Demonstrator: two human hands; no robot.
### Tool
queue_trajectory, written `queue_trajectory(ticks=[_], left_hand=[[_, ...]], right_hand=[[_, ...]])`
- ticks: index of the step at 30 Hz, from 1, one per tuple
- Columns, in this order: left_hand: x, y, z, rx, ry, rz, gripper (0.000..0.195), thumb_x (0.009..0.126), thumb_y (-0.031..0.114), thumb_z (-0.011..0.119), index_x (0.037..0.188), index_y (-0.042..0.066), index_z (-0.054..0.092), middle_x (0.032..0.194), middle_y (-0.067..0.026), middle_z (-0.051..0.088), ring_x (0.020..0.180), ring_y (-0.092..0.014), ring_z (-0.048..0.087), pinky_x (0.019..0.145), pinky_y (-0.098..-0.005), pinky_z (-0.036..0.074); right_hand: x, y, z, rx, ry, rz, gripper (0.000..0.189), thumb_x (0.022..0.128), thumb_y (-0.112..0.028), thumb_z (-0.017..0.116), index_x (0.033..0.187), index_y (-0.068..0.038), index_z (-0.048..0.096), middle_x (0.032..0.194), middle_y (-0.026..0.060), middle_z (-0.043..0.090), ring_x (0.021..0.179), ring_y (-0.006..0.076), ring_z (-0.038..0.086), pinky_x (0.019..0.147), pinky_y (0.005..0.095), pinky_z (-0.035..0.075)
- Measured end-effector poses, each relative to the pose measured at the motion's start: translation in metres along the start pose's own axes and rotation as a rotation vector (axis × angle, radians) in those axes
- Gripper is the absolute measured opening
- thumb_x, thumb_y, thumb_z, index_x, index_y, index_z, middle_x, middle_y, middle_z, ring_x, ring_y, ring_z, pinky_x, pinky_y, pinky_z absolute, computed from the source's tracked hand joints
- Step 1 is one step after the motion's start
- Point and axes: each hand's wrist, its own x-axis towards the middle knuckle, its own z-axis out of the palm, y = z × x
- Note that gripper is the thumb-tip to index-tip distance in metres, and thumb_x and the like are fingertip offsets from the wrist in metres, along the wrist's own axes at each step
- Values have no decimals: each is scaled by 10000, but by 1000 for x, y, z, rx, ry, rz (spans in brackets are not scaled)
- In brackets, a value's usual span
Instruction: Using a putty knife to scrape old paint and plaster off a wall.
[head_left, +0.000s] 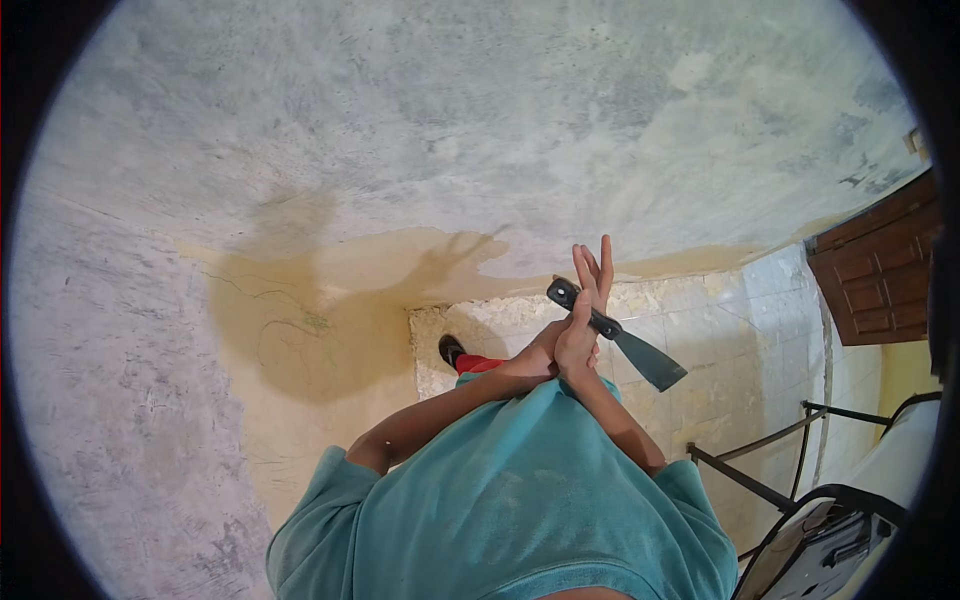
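A putty knife (651, 361) with a black handle and a dark, flared blade lies across my right hand (583, 330). Its handle is pinned under my right thumb, while the other fingers stretch out straight towards the wall. The blade points down and to the right, free of any surface. My left hand (541, 351) is wrapped around my right wrist, some of its fingers hidden behind it. Both hands are close together in front of my teal shirt (517, 487). Ahead is a wall (480, 135) with a patchy grey-white coat and an uncoated yellowish strip (420, 255) along its bottom.
On the left, another wall (112, 390) is partly coated, with scribbled yellow paint (300, 360) beside it. Pale residue marks the tiled floor (690, 322). A dark-framed chair (780, 502) holding things stands at lower right, near a brown panelled door (877, 277). My shoe (450, 349) is near the corner.
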Motion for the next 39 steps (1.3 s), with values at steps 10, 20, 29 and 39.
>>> queue_trajectory(ticks=[10, 20, 29, 39], left_hand=[[-19, 8, -13, 202, 114, 41, 454, 989, 356, 371, 1356, 92, 322, 1122, -96, 534, 918, -149, 553, 782, -307, 484], [-33, 8, -38, 441, 137, 145, 327, 955, 317, 501, 1134, 54, 572, 1039, -8, 608, 1019, -107, 549, 892, -265, 441], [-74, 3, -150, -11, 758, 290, 399, 956, 408, 438, 1115, 66, 568, 1068, -70, 627, 972, -156, 593, 881, -306, 451], [-85, 16, -175, -7, 785, 297, 423, 952, 426, 434, 1099, 45, 546, 1035, -90, 628, 940, -187, 603, 867, -321, 463]], right_hand=[[-3, 31, 8, 112, 141, 137, 546, 978, -395, 242, 1334, -42, 459, 1478, 153, 244, 1304, 289, 320, 1066, 377, 232], [18, 75, -5, 191, 342, 301, 495, 983, -318, 365, 1355, 8, 394, 1404, 108, 390, 1284, 234, 375, 1064, 356, 277], [33, 105, -15, -337, -512, 438, 382, 965, -300, 459, 1005, 46, 614, 851, 107, 677, 767, 172, 638, 717, 297, 490], [-4, 83, 55, 119, -1046, 627, 385, 989, -276, 401, 981, 55, 599, 953, 142, 655, 933, 218, 617, 890, 358, 449]])
